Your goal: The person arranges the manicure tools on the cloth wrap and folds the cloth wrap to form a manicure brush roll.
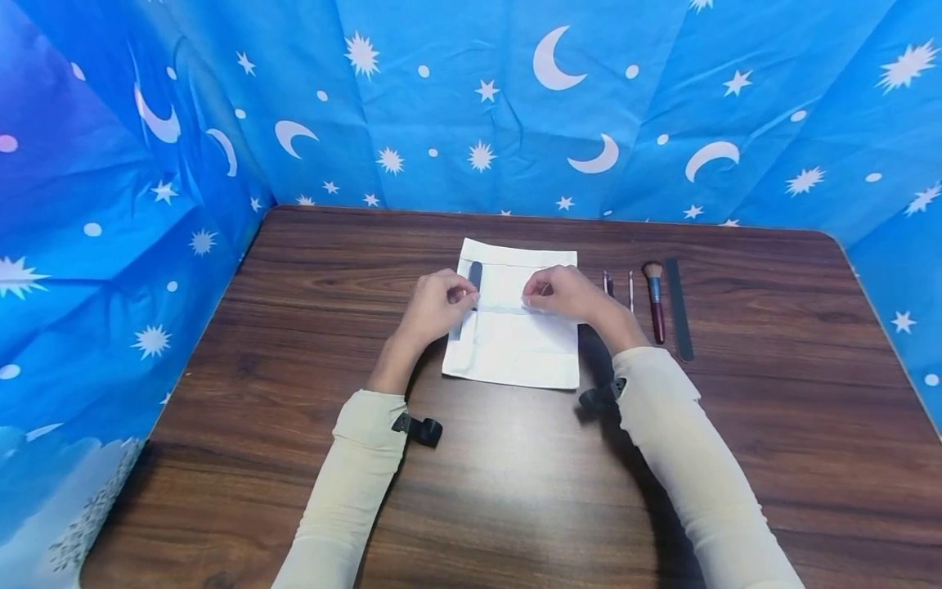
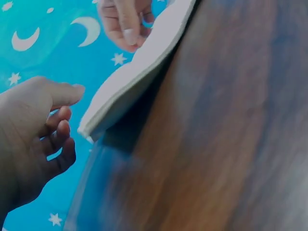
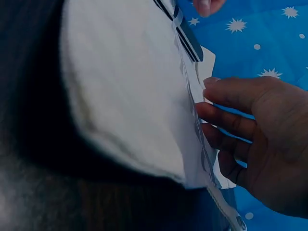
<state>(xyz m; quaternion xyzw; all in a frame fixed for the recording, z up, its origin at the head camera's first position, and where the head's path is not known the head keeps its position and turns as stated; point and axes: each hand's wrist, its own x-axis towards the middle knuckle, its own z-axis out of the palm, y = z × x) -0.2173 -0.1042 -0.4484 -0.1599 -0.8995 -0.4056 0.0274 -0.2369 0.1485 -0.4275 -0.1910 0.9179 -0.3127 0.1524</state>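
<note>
A white fabric case lies spread flat, with a thin clear strip crossing its middle. Tucked under that strip at the left side is a dark nail file, its striped end visible in the right wrist view. My left hand hovers beside the file with loosely bent fingers; in the left wrist view this hand shows nothing between thumb and fingers. My right hand is over the case's right half. Its relaxed fingertips are right at the strip's edge.
Right of the case lie a makeup brush, another dark nail file and a thin pale stick tool. Small slim items are partly hidden behind my right hand. A blue star-patterned cloth hangs behind the wooden table.
</note>
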